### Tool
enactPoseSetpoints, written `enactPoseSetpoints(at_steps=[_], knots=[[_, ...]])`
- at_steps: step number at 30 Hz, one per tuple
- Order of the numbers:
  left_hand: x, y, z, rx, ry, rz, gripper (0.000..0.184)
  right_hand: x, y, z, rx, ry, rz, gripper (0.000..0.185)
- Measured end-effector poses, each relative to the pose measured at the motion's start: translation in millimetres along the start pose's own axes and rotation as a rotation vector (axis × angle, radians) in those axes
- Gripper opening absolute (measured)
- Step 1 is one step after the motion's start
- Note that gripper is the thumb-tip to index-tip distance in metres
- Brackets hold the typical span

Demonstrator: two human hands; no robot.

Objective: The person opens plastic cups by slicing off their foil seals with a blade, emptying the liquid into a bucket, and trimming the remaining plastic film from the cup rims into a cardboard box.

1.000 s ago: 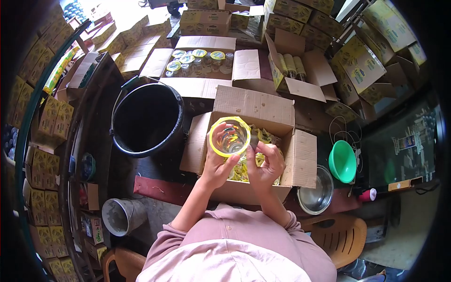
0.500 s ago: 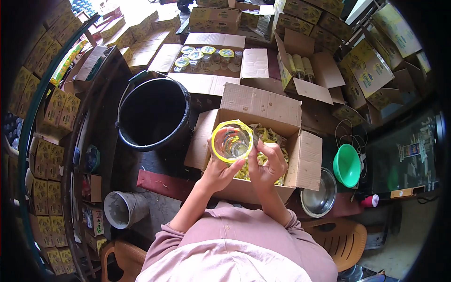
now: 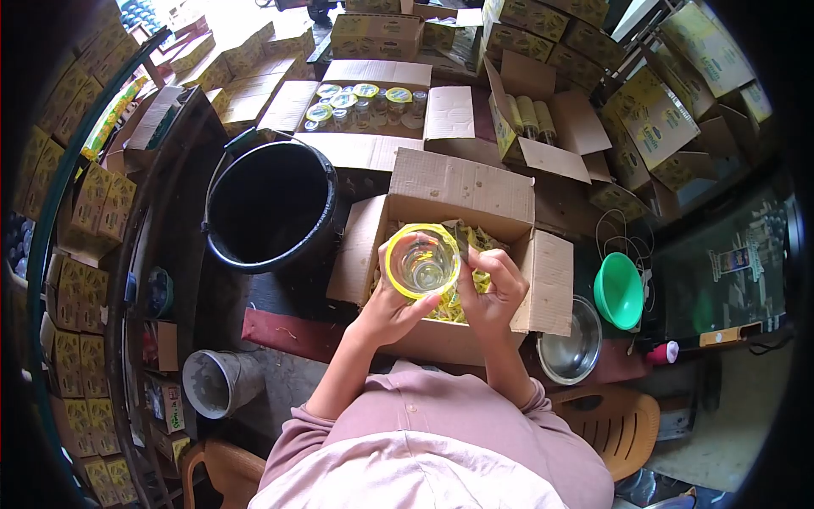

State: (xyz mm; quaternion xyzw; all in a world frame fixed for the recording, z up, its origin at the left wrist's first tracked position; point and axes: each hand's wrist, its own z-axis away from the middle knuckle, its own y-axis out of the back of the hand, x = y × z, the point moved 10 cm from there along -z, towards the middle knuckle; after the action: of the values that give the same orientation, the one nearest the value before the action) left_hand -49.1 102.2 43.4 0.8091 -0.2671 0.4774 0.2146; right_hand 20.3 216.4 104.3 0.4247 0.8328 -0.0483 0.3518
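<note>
My left hand (image 3: 386, 310) is wrapped round a clear glass (image 3: 426, 265) with a yellow band about its rim. Its mouth faces up toward me, and I look down into its inside. Beside the rim, my right hand (image 3: 498, 293) is closed in a pinch on a thin dark strip (image 3: 462, 241), perhaps a blade; its kind is unclear. Both hands are above an opened cardboard box (image 3: 462, 185). Inside that box lie yellow printed wrappers (image 3: 448, 310), partly hidden by the hands and the glass.
A black bucket (image 3: 327, 204) stands left of the box. Behind it, an open carton (image 3: 365, 151) holds several jars with yellow lids. To the right are a green bowl (image 3: 619, 290) and a steel bowl (image 3: 570, 352). A grey bucket (image 3: 242, 382) is at lower left.
The view has shifted slightly. My right fingers have moved a little to the right, away from the rim, while my left hand keeps hold of the glass.
</note>
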Motion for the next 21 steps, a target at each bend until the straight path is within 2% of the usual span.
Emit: enactPoseSetpoints(at_steps=[9, 12, 18, 21], knots=[[-9, -7, 3, -0.198, 0.156, 0.016, 0.070, -3, 9, 3, -0.035, -0.028, 0.019, 0.026], [-7, -12, 4, -0.240, 0.150, -0.028, 0.070, -3, 15, 8, -0.033, -0.040, 0.058, 0.026], [-14, -18, 8, -0.231, 0.161, 0.046, 0.070, -4, 20, 15, -0.023, -0.017, 0.115, 0.025], [-22, -18, 9, -0.160, 0.162, 0.152, 0.071, -1, 19, 20, -0.009, -0.044, 0.122, 0.024]])
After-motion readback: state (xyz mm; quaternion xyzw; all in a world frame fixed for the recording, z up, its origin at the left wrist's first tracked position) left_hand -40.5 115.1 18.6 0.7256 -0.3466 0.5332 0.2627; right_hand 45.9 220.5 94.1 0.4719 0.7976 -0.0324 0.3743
